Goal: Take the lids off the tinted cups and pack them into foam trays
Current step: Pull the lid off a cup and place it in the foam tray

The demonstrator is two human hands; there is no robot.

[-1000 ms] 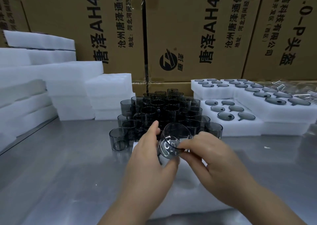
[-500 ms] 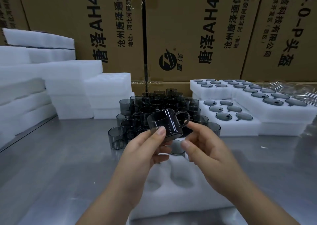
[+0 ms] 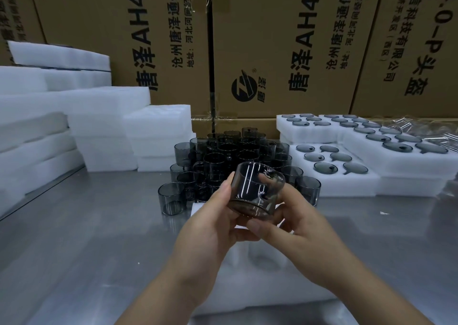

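A smoky tinted cup [image 3: 252, 191] hangs above the table's middle, turned bottom-up, between both my hands. My left hand [image 3: 215, 220] grips its left wall with fingers and thumb. My right hand [image 3: 295, 215] holds its right side, thumb under the rim. Under my hands lies a white foam tray [image 3: 262, 270] with round pockets. Behind stands a dense cluster of tinted cups [image 3: 223, 156]. Whether the held cup carries a lid is hidden.
Foam trays [image 3: 371, 176] filled with tinted lids [image 3: 339, 157] sit at the right. Stacks of white foam blocks [image 3: 74, 126] fill the left side. Brown cardboard boxes [image 3: 272, 47] wall off the back. Clear plastic bags [image 3: 421, 129] lie far right on the steel table [image 3: 86, 238].
The cup was turned from upright to bottom-up and both hands closed round it; one second ago it lay on its side, mouth towards me.
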